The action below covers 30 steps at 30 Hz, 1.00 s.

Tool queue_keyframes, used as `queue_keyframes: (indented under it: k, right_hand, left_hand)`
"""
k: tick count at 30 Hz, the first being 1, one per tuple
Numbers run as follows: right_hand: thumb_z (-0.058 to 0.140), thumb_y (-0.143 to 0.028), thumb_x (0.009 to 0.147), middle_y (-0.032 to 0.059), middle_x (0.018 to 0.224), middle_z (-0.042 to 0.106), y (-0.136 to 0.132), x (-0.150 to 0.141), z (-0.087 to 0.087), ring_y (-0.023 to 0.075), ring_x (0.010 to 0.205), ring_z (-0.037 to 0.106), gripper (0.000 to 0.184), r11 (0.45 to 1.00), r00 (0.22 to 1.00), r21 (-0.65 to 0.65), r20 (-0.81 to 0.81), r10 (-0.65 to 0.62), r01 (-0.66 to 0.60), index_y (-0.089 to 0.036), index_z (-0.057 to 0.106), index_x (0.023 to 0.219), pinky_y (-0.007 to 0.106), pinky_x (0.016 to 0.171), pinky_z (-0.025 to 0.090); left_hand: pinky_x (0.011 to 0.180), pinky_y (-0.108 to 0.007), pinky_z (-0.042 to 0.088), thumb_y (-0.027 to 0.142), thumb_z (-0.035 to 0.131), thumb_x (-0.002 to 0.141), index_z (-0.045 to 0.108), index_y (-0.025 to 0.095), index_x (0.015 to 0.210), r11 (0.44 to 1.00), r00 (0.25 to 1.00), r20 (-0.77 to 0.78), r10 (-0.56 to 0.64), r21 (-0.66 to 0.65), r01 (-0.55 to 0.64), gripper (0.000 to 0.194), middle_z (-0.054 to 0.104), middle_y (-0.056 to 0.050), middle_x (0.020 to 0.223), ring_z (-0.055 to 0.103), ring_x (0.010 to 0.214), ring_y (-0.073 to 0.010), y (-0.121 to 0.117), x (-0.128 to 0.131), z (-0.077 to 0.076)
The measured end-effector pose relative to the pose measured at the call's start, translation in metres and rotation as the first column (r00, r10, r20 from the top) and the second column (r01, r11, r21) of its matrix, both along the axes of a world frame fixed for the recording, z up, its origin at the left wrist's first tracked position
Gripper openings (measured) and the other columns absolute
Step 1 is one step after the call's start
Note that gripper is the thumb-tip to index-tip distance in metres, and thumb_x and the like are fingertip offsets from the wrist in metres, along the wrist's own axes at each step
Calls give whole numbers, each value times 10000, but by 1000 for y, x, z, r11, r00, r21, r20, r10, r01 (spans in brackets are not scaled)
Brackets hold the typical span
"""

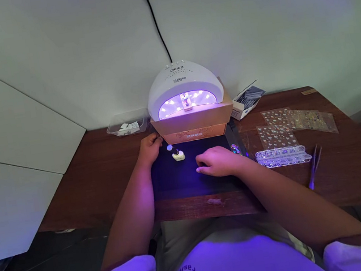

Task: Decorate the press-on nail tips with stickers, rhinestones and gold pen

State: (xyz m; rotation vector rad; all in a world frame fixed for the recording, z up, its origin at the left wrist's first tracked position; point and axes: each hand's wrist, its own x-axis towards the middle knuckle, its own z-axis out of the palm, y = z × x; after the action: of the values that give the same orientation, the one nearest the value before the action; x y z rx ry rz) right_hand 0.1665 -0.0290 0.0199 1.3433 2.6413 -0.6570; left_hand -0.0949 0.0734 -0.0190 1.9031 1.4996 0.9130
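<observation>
A white nail lamp [181, 83] sits on a cardboard box [195, 122], its purple-white lights glowing. Inside the lamp's opening stands a small upright object [186, 102], too bright to name. My left hand [150, 149] rests by the box's front left corner, fingers curled in. Whatever those fingers may hold is hidden. My right hand [218, 160] lies on the black mat [177, 181] with its fingers loosely folded and nothing seen in them. Between both hands is a nail polish bottle [178, 155] with a dark cap, pale in its lower part.
Left of the lamp is a clear plastic tub [127, 123] with white pieces. To the right are an open small box [246, 100], sticker sheets [277, 134], a rhinestone case [282, 156] and tweezers [314, 167]. A black cable [154, 19] runs up the wall.
</observation>
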Motion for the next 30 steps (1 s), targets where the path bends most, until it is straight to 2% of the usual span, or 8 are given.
queue_keyframes:
  k: [30]
  right_hand:
    - [487, -461, 956, 62, 1010, 759, -1, 0, 1, 209, 925, 682, 303, 1000, 1000, -11, -23, -7, 7, -232, 676, 1018, 290, 680, 353]
  left_hand:
    - [601, -259, 377, 334, 535, 800, 544, 181, 602, 1000, 1000, -16, -7, -3, 7, 250, 536, 24, 566, 511, 605, -144, -4, 1, 5]
